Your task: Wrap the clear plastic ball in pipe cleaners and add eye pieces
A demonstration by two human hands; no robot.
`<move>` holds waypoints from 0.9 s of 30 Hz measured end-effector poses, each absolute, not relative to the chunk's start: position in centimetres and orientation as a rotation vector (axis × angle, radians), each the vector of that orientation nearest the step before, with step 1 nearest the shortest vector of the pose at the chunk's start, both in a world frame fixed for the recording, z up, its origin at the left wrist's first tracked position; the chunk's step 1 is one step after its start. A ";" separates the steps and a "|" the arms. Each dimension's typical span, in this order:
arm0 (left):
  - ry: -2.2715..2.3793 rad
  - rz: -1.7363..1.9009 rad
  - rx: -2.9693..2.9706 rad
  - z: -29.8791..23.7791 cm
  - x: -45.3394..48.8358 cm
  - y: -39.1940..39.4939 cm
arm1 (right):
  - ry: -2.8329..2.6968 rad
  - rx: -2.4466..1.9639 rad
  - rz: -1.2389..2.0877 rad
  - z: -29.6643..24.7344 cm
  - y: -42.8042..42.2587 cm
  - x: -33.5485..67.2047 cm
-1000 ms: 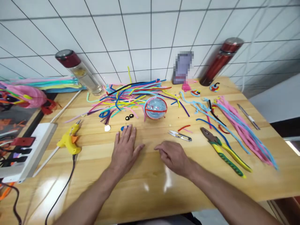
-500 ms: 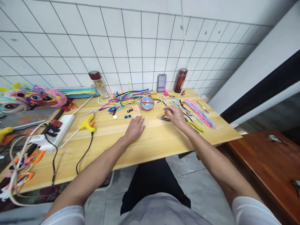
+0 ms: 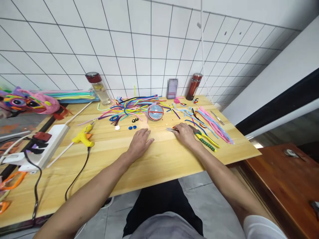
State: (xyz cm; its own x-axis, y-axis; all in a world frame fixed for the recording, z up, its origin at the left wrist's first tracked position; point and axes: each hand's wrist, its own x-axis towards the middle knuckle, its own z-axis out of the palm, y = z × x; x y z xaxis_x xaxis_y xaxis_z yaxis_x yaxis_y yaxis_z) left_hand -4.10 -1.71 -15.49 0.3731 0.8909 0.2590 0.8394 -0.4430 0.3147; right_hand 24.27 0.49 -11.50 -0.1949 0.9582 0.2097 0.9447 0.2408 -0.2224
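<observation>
Silver snips (image 3: 169,129), slim and pointed, poke from the right hand (image 3: 185,133).

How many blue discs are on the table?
2. One blue disc is nearer the white disc; the other blue disc, beside the first, is nearer the left hand. Others could hide under that or the right hand.

Grey shirt (image 3: 169,229), whitish short right sleeve (image 3: 260,226), plain black trousers (image 3: 163,200).
</observation>
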 end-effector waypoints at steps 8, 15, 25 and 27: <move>1.580 0.595 2.475 -15.5 -4.2 -1.8 | -2.214 -1.887 0.028 -10.3 3.9 25.8; 1.566 0.575 2.468 -15.2 -4.2 -1.9 | -2.316 -1.827 -0.072 -10.2 5.5 23.9; 1.443 0.835 2.456 -11.2 -5.1 -2.0 | -2.370 -1.742 -0.076 -12.6 6.4 20.2; 1.343 0.876 2.386 -8.2 -5.0 -4.1 | -2.293 -1.767 -0.057 -12.2 5.7 20.3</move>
State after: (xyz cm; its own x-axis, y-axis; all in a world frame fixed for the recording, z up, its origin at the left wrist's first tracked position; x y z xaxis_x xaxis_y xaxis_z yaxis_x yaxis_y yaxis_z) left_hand -4.96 -4.09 -8.19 0.3883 0.8423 0.3739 0.6815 -0.5356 0.4987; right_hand 20.28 5.66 -12.19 -0.2361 0.9472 0.2168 0.9569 0.2655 -0.1180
